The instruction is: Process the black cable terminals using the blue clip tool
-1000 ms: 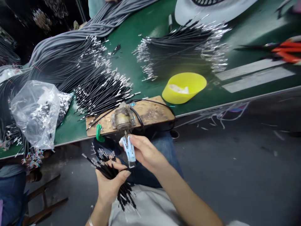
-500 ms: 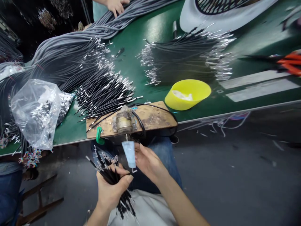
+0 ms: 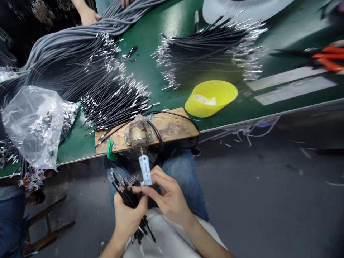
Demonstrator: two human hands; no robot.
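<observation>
My left hand [image 3: 129, 215] is wrapped round a bundle of short black cables [image 3: 126, 190] with silvery ends, held above my lap. My right hand [image 3: 170, 197] is closed beside it, thumb and fingertips pinching at a pale cable end that sticks out by my left thumb. The fingers partly hide this end. Just above the pinch hangs a light-blue tapered piece [image 3: 145, 170] with dark print, fixed to the thin shaft of a small motor [image 3: 138, 132]. The right fingers are against or very close to its lower end.
The motor sits on a wooden board [image 3: 174, 127] by the green table's edge, near a green clamp [image 3: 110, 150]. Cable piles [image 3: 115, 104], a plastic bag [image 3: 32, 125], a yellow cup [image 3: 211, 98] and orange-handled scissors [image 3: 328, 57] lie about. Another person's hand [image 3: 88, 15] touches grey cables.
My right hand has moved left and closed at the cable end by my left thumb. The light-blue piece has turned on its shaft. The other person's hands have shifted on the grey cables.
</observation>
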